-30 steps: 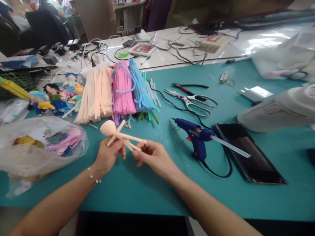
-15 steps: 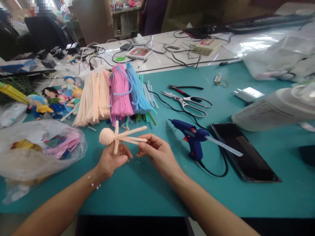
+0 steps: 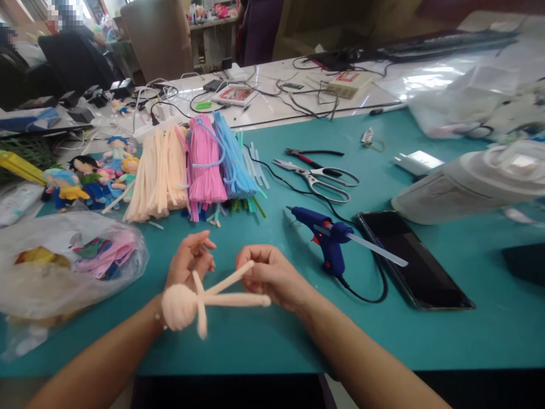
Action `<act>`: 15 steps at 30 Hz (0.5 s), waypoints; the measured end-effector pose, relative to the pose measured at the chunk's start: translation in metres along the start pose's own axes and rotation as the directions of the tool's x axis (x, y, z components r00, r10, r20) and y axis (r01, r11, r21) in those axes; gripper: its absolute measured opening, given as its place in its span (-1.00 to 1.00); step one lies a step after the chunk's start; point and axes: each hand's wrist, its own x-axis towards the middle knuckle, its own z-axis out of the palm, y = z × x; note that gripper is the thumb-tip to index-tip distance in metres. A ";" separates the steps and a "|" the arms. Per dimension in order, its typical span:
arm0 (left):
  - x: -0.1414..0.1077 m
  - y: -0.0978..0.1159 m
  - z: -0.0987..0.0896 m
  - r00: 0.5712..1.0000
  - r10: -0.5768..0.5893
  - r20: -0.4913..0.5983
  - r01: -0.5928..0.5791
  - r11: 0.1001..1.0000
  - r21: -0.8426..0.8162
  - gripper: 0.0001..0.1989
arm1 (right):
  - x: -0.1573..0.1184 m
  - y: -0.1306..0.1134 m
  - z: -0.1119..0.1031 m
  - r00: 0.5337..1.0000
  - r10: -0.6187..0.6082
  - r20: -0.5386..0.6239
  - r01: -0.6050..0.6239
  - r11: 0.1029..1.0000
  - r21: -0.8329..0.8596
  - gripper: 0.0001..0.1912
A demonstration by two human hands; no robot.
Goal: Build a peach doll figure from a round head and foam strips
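A peach pipe-cleaner doll (image 3: pixel 180 307) has a round wound head, two short arms and two long legs spread apart. My right hand (image 3: pixel 276 277) pinches one leg near its end, thumb against fingers; the other leg juts out below that hand. My left hand (image 3: pixel 190 260) is behind the doll, fingers loosely bent and apart, with nothing seen in it. The doll's head overlaps the left wrist, where a beaded bracelet shows. Beyond the hands stand bundles of peach pipe cleaners (image 3: pixel 157 176), pink pipe cleaners (image 3: pixel 207 165) and blue pipe cleaners (image 3: pixel 234 162).
To the right on the green mat (image 3: pixel 255 352) lie a blue glue gun (image 3: pixel 330 238) with its cord, scissors (image 3: pixel 319 179), pliers (image 3: pixel 315 159) and a phone (image 3: pixel 415 258). A pale tumbler (image 3: pixel 464 182) lies beyond. Left are a plastic bag (image 3: pixel 72 261) and several small dolls (image 3: pixel 91 176).
The doll has come nearer and lower, and its legs have spread. My left hand has let go of it and loosened behind it. My right hand has moved slightly lower, still gripping a leg.
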 end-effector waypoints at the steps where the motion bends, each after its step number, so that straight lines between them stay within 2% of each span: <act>1: 0.002 -0.001 0.000 1.000 0.015 -0.015 -0.015 1.000 -0.015 -0.69 | 0.000 0.000 0.000 1.000 0.017 0.003 -0.017 1.000 -0.008 -0.92; 3: 0.005 0.000 0.001 0.995 -0.081 0.063 0.086 0.994 -0.075 -0.66 | 0.001 0.000 -0.001 0.999 0.042 0.005 -0.042 0.999 -0.014 -0.90; 5: 0.007 0.002 0.001 0.960 -0.206 0.189 0.235 0.962 -0.142 -0.55 | 0.001 0.000 0.000 0.998 0.058 -0.009 -0.058 0.998 -0.029 -0.88; 7: 0.006 0.004 0.001 0.918 -0.277 0.284 0.332 0.928 -0.170 -0.51 | 0.002 -0.001 0.000 0.998 0.047 -0.035 -0.048 0.998 -0.041 -0.86; 12: -0.001 0.004 0.000 0.875 -0.254 0.412 0.335 0.932 -0.137 -0.60 | 0.002 0.000 0.001 0.996 -0.034 -0.085 0.028 0.997 -0.072 -0.78; 15: -0.003 0.008 0.003 0.879 -0.252 0.405 0.325 0.938 -0.121 -0.64 | 0.001 0.000 0.002 0.995 -0.054 -0.084 0.048 0.997 -0.067 -0.76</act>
